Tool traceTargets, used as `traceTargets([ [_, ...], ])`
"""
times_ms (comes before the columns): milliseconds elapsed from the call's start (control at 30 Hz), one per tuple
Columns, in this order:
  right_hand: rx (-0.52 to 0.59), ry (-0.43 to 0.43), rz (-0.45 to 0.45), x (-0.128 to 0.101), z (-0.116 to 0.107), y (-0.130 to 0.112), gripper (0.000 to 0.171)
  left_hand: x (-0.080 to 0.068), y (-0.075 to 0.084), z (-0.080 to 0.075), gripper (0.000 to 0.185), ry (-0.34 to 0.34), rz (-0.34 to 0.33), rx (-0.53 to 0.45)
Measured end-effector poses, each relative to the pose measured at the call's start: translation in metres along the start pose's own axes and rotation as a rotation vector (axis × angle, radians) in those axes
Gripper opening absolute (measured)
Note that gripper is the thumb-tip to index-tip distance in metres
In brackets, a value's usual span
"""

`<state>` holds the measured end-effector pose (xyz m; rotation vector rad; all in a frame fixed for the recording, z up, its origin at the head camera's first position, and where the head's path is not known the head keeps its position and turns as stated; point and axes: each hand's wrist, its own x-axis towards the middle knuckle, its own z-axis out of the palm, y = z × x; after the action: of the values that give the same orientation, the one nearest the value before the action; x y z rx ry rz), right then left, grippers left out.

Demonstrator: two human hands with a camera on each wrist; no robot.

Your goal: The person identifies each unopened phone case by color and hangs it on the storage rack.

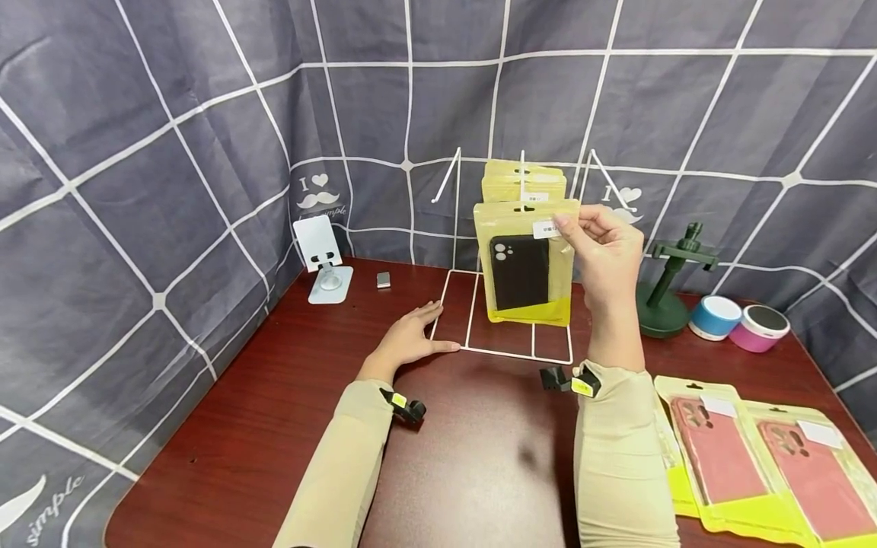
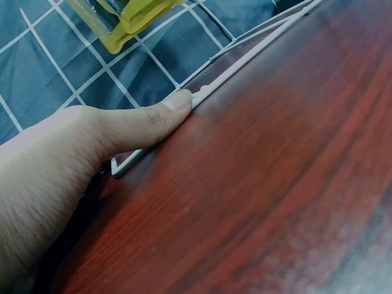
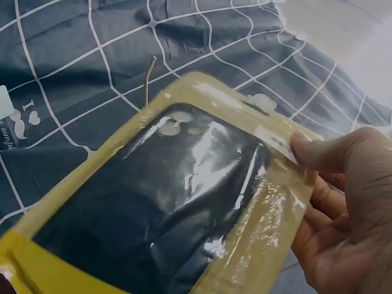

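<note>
My right hand (image 1: 608,251) pinches the upper right edge of a clear-and-yellow bag holding a black phone case (image 1: 521,270), thumb in front by a white label. The bag faces me upright at the middle prong of a white wire display rack (image 1: 503,353); whether its hole is on the prong I cannot tell. Behind it, more yellow bags (image 1: 496,183) hang from the rack. My left hand (image 1: 404,339) lies low at the rack's front left corner, fingers extended. In the left wrist view its thumb (image 2: 153,125) presses on the base wire.
Bagged pink phone cases (image 1: 726,449) lie at the front right. A green stand (image 1: 661,304), a blue round speaker (image 1: 715,317) and a pink one (image 1: 759,329) stand behind them. Back left are a white phone stand (image 1: 322,255) and a small metallic object (image 1: 383,280). A checked cloth hangs behind.
</note>
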<state>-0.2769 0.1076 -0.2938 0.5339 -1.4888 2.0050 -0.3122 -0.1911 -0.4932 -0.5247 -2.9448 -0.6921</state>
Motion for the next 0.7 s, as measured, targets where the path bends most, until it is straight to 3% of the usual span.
traceTargets([
  [67,-0.019,0.024,-0.005,0.001,0.001,0.002,0.017,0.000,0.000,0.000,0.107,0.001,0.000,0.001],
  [367,-0.295,0.143,0.037,0.006,0.010,0.032,0.020,-0.002,-0.001,0.000,0.106,-0.005,-0.007,0.002],
  [700,-0.305,0.197,0.061,0.014,0.011,0.047,0.022,0.000,-0.001,-0.001,0.108,-0.016,-0.009,-0.001],
])
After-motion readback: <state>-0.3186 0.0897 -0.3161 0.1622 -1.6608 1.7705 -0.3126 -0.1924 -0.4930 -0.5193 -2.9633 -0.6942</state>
